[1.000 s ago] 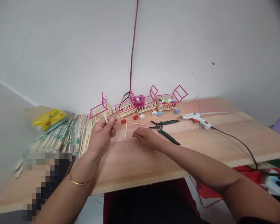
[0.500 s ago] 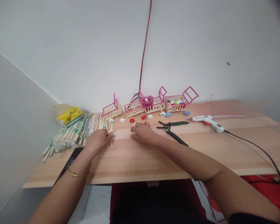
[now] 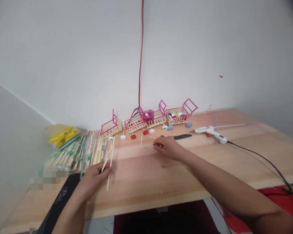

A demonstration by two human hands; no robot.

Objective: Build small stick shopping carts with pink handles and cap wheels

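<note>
My left hand (image 3: 96, 175) is closed on a thin bamboo stick (image 3: 108, 182) above the table's left part. More thin sticks lie just beyond its fingertips; which of these it also holds is unclear. My right hand (image 3: 167, 147) lies over a pair of pliers, its fingers curled. Only one green handle (image 3: 183, 136) of the pliers shows, to the right of the hand; the jaws and other handle are hidden. What the curled fingers hold, if anything, is out of sight. Two short stick pieces lie left of this hand, one of them upright in view (image 3: 141, 142).
Several small stick carts with magenta rims (image 3: 177, 116) stand along the wall, bottle caps (image 3: 145, 132) before them. A white glue gun (image 3: 211, 132) with a black cord rests at right. Bundled sticks (image 3: 68, 152), a yellow packet (image 3: 64, 137) and a black object (image 3: 63, 193) are at left.
My left hand has drawn back toward me with the stick. My right hand has moved right, from the short stick pieces to the pliers. The view has shifted a little.
</note>
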